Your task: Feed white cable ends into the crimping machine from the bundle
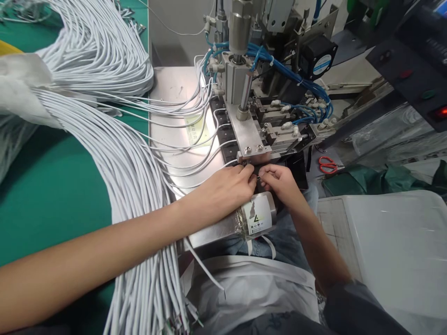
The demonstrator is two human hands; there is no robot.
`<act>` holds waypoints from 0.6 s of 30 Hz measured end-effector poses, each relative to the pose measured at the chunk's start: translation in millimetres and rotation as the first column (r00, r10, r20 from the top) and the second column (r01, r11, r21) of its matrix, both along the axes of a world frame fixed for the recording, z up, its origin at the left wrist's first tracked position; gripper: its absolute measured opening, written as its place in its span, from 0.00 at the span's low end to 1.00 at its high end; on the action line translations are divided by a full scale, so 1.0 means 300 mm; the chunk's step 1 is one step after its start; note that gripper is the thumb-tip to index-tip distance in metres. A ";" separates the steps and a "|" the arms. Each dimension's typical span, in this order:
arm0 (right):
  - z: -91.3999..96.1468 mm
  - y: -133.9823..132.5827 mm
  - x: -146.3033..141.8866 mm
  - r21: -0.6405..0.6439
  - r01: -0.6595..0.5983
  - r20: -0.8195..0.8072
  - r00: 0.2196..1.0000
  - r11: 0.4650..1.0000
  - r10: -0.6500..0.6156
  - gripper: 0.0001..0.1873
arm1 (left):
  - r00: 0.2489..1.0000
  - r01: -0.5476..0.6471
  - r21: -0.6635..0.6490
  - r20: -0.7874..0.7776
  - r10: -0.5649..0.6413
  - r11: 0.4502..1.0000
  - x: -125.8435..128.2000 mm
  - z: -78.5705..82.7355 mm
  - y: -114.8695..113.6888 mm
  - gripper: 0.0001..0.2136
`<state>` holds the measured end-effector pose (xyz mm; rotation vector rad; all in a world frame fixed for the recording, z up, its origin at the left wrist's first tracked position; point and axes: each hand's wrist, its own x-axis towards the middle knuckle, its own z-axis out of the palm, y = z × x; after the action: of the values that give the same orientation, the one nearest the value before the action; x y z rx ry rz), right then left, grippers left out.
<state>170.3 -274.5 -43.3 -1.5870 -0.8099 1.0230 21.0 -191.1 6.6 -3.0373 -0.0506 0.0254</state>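
My left hand (234, 182) reaches across the white cables (139, 172) to the front end of the machine's row of black holders (228, 151). Its fingers are curled together, and whatever they grip is hidden. Close beside it, my right hand (277, 182) is closed in a pinch on a tiny dark piece, too small to name. Both sets of fingertips nearly meet just below the metal press plate (249, 139). Several white cables run from the bundle into the holders. One loose cable end (213, 279) hangs out below my left forearm.
A metal cylinder with a warning label (259, 215) sits just below my hands. Air cylinders (237, 79) and blue hoses (279, 65) rise behind. Red-handled scissors (328, 165) and a white bin (394, 251) are at right; a green tabletop (52, 186) lies left.
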 end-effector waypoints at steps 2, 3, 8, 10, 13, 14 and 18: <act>-0.004 -0.001 0.000 -0.043 -0.038 -0.076 0.997 0.998 0.035 0.11 | 0.999 -0.029 0.000 -0.013 0.029 1.000 -0.004 0.003 -0.005 0.13; -0.009 -0.003 -0.002 -0.046 -0.055 -0.092 0.995 0.997 0.050 0.13 | 0.999 -0.052 0.001 -0.012 0.052 0.999 -0.007 0.006 -0.009 0.14; -0.040 0.001 0.000 0.028 -0.092 0.045 0.995 0.995 0.090 0.15 | 0.982 -0.186 -0.015 -0.048 0.185 0.982 -0.029 0.045 -0.028 0.08; -0.039 -0.001 0.005 0.048 -0.089 0.168 0.983 0.995 0.080 0.13 | 0.967 -0.238 -0.004 -0.092 0.237 0.971 -0.038 0.062 -0.033 0.06; 0.001 -0.045 -0.013 0.124 0.069 0.390 0.914 0.990 -0.113 0.12 | 0.961 -0.262 -0.014 -0.097 0.259 0.965 -0.047 0.073 -0.034 0.06; 0.021 -0.074 -0.031 0.172 0.146 0.451 0.867 0.974 -0.210 0.12 | 0.961 -0.266 -0.019 -0.087 0.264 0.964 -0.049 0.073 -0.033 0.06; 0.080 -0.220 -0.180 0.313 0.166 0.579 0.747 0.935 -0.327 0.08 | 0.923 -0.381 0.018 -0.048 0.381 0.924 -0.051 0.060 -0.022 0.09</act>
<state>116.3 -340.6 -19.5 -1.7740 -1.0792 0.1614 5.8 -197.8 24.5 -2.9642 -0.6352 0.1314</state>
